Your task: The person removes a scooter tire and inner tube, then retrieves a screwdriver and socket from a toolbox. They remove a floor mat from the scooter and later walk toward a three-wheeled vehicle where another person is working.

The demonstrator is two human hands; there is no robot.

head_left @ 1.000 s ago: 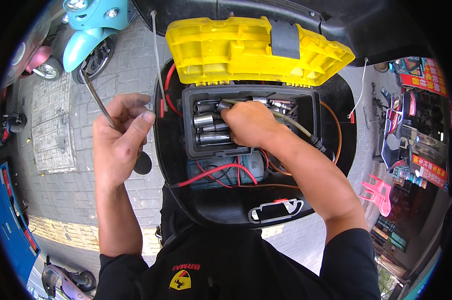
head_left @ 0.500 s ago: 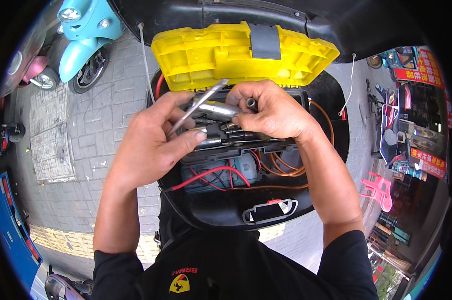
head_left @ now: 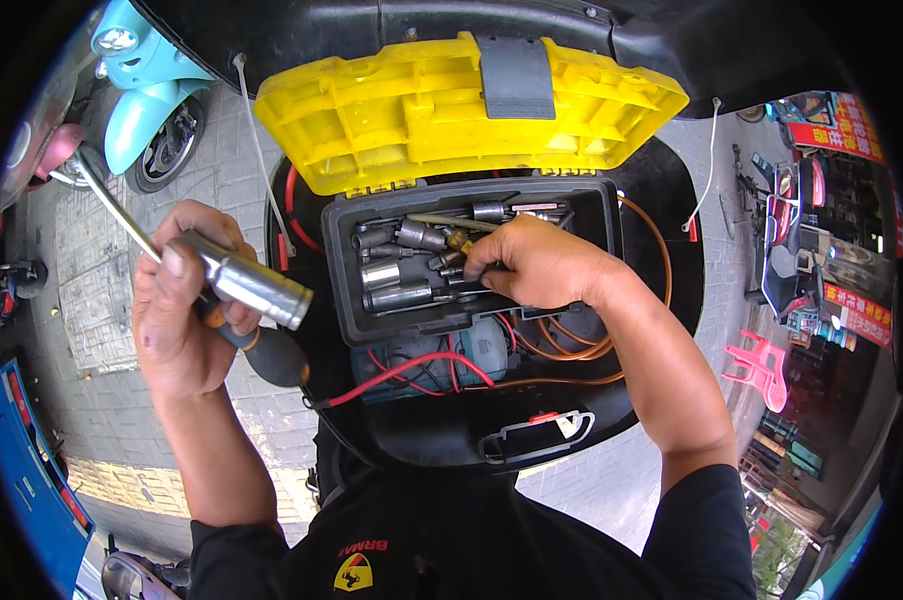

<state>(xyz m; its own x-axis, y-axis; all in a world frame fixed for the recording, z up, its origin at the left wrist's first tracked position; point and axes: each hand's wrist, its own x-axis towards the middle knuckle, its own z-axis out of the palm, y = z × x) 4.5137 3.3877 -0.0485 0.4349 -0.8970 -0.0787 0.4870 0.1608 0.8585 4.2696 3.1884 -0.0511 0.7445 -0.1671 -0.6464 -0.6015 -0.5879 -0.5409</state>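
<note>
My left hand [head_left: 176, 300], raised left of the toolbox, is closed round a screwdriver [head_left: 274, 356] and a long chrome socket [head_left: 263, 290]. The screwdriver's dark handle hangs below the fingers, and its metal shaft points up to the left. Inside the open toolbox [head_left: 336, 290], my right hand [head_left: 546, 262] reaches down with bent fingers among the tools. What its fingertips pinch is hidden. Several metal sockets [head_left: 396, 297] lie along the left side of the box, and a yellowish handle [head_left: 458, 241] shows beside my right fingers.
The yellow lid [head_left: 371, 130] stands raised behind the toolbox. Both sit in a black scooter case [head_left: 421, 430], with a teal power tool [head_left: 401, 370], red cable [head_left: 411, 372] and orange hose [head_left: 661, 235]. A turquoise scooter [head_left: 141, 120] is at far left, a pink stool [head_left: 756, 370] at right.
My left hand has moved left, away from the box, carrying the screwdriver and the long socket. My right hand has let go of the long socket and dropped among the tools.
</note>
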